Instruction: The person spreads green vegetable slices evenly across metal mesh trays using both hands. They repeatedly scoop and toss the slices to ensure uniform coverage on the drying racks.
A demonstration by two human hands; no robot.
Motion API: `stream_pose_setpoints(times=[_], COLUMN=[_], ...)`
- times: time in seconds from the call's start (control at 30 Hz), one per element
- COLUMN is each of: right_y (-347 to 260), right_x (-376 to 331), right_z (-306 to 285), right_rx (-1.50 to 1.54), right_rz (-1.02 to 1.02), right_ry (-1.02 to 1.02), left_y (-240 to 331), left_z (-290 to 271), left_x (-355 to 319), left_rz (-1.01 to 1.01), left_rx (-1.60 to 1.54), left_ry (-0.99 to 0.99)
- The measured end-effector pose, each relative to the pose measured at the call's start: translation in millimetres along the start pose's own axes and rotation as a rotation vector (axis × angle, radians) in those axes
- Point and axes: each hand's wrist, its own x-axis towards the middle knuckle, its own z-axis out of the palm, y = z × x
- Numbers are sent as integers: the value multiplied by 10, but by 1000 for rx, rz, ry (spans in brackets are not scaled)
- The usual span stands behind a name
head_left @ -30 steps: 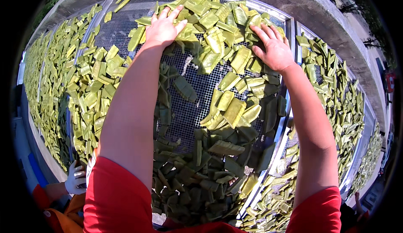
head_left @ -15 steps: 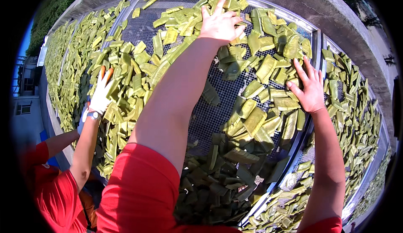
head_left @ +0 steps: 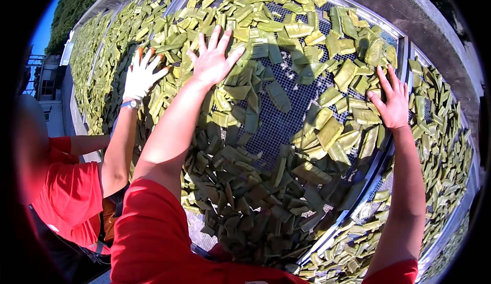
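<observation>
Cut green plant pieces [head_left: 331,133], flat and thick like strips of leaf or rind, lie scattered and piled over a metal-framed mesh rack [head_left: 286,111]. My left hand [head_left: 212,63] rests with spread fingers on the pieces left of the bare mesh patch. Near the rack's right side rail, my right hand [head_left: 393,102] lies flat, its fingertips touching pieces beside the frame. Both hands are open and grip nothing. The pieces nearest my body are in shadow.
At left, a co-worker's gloved hand [head_left: 139,77], white with orange fingertips, is spread over the same pieces. More loaded racks [head_left: 442,146] stand to the right and far left. A concrete wall [head_left: 409,15] curves behind the racks.
My left hand has swept left and nearer from the far part of the rack, and pieces now cover far mesh that was bare. My right hand has barely moved against the rack.
</observation>
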Motion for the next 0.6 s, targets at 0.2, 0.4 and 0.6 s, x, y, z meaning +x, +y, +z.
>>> stream_pose_setpoints(times=[0.2, 0.4, 0.6], right_y=[-28, -2, -160], right_x=[22, 21, -50], right_z=[62, 81, 20], right_rx=[-4, -9, -538], right_rz=[-34, -41, 98], right_ry=[18, 26, -33], left_y=[-722, -257, 340], left_z=[287, 269, 427], left_x=[769, 712, -622], left_rz=[-224, -230, 140], left_rx=[-194, -117, -43], left_ry=[45, 19, -95])
